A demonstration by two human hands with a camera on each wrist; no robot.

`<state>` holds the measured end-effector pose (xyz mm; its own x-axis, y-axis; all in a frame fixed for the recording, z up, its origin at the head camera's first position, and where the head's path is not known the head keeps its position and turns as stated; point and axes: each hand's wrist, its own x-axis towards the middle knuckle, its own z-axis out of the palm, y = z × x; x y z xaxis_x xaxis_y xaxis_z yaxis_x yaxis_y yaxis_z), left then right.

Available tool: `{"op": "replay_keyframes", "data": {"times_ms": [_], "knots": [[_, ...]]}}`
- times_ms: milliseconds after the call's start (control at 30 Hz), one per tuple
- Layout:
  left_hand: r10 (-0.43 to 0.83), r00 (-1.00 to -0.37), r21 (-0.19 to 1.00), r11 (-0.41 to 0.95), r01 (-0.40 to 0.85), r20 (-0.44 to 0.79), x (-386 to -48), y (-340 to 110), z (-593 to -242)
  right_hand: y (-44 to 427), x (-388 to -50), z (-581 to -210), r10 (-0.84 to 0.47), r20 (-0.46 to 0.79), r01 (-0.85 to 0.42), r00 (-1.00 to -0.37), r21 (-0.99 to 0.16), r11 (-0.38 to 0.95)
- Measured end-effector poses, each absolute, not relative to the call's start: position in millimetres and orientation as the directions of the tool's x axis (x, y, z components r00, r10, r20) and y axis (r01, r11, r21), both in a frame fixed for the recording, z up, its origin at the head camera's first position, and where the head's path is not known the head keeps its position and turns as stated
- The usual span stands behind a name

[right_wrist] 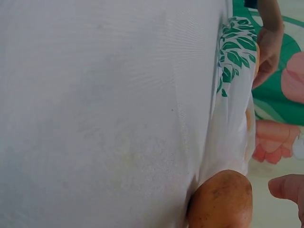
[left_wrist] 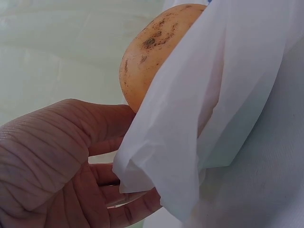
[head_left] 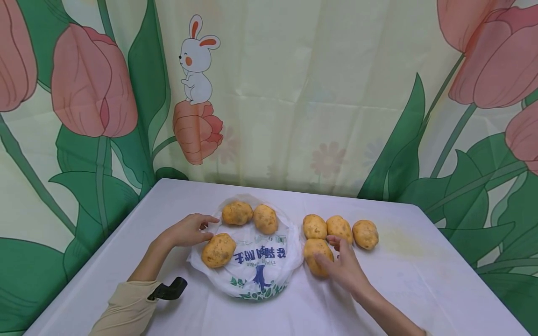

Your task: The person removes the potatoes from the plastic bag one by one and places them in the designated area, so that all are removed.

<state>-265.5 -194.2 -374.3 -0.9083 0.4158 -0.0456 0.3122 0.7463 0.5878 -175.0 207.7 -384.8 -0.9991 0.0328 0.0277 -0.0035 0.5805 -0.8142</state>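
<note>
A white plastic bag with blue lettering [head_left: 248,280] lies flat on the table, bearing three potatoes. Beside the front-left one [head_left: 218,250] is my left hand [head_left: 191,231], thumb and fingers apart. In the left wrist view the thumb of this hand [left_wrist: 52,166] reaches the potato's lower edge [left_wrist: 142,66], and its fingertips go behind the bag's edge [left_wrist: 161,142]. My right hand [head_left: 346,270] is spread over a potato [head_left: 316,257] just right of the bag. In the right wrist view its thumb stands off the potato [right_wrist: 223,202] with a gap between.
Three more potatoes stand in a row behind and beside my right hand: one [head_left: 314,227], one [head_left: 339,228] and one farther right [head_left: 365,234]. The white-covered table [head_left: 420,266] ends at a curtain [head_left: 273,116] printed with tulips and a rabbit.
</note>
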Motion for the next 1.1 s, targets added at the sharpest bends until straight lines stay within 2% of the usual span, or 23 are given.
{"op": "replay_keyframes", "data": {"times_ms": [367, 733, 1100], "knots": [[0.418, -0.907, 0.588, 0.744, 0.316, -0.041, -265, -195, -376, 191, -185, -371, -0.01, 0.2, -0.159, -0.98, -0.748, 0.645], [0.419, -0.907, 0.593, 0.742, 0.313, -0.045, -265, -194, -375, 169, -200, -363, -0.06, 0.176, -0.172, -0.983, -0.736, 0.655], [0.416, -0.908, 0.595, 0.742, 0.309, -0.048, -266, -193, -374, 140, -208, -361, -0.145, 0.189, -0.238, -0.971, -0.798, 0.553]]}}
